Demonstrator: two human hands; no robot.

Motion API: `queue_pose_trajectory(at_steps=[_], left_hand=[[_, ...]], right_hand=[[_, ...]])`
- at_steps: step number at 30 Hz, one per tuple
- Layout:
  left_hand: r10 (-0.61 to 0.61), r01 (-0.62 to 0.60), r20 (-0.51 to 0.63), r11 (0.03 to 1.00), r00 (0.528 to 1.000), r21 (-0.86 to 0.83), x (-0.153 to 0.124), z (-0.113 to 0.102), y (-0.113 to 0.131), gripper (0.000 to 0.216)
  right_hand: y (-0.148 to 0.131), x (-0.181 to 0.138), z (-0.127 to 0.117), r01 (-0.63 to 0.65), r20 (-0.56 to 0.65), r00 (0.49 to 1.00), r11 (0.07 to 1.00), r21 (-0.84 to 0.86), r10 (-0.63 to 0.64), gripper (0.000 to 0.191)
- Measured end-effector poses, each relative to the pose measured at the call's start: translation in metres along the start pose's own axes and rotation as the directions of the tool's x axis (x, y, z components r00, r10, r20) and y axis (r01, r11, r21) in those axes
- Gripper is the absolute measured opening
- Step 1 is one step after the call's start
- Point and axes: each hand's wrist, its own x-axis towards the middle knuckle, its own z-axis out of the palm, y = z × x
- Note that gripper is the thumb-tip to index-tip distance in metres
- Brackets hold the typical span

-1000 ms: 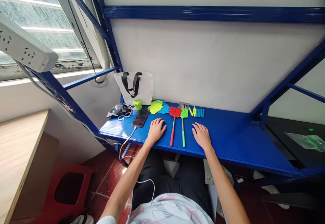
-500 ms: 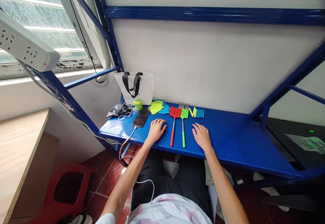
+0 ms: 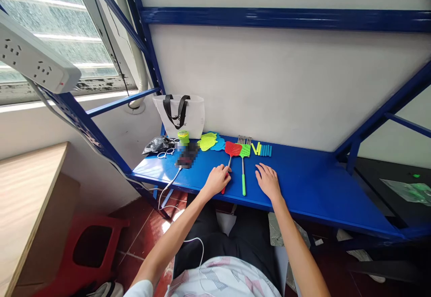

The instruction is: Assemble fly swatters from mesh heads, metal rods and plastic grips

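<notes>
My left hand [image 3: 217, 181] is closed around the handle of a red fly swatter [image 3: 233, 148], which lies on the blue desk [image 3: 303, 180]; part of the handle is hidden under the fingers. Just right of it lies a green fly swatter [image 3: 244, 184], its long handle toward me. My right hand [image 3: 268, 181] rests open on the desk to the right of the green swatter, fingers spread and holding nothing. Behind the swatter heads, metal fork-like tines [image 3: 244, 139] show. Yellow sticks [image 3: 256, 148] and blue sticks [image 3: 266, 150] lie beside them.
Left of the swatters lie a yellow mesh head [image 3: 208, 141], a blue mesh head [image 3: 219, 144], a blurred phone [image 3: 187, 155] on a white cable, a green tub [image 3: 183, 138], scissors [image 3: 166, 153] and a black plastic bag [image 3: 159, 145]. A white tote [image 3: 185, 115] stands behind.
My left hand has moved right from beside the phone and closed on the red swatter's handle. The swatter's handle end has shifted slightly left. My right hand has stayed in place.
</notes>
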Motion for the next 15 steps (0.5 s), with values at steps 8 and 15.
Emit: queue_pose_trajectory(at_steps=[8, 15], left_hand=[[-0.090, 0.018, -0.210, 0.947, 0.973, -0.322, 0.000, -0.001, -0.001, 0.018], [-0.228, -0.078, -0.303, 0.668, 0.925, -0.740, -0.003, -0.003, 0.025, 0.026]], right_hand=[[-0.005, 0.001, -0.006, -0.023, -0.013, 1.000, 0.998, 0.059, 0.024, 0.054], [-0.065, -0.004, -0.043, 0.151, -0.148, 0.985, 0.858, 0.492, -0.089, 0.049]])
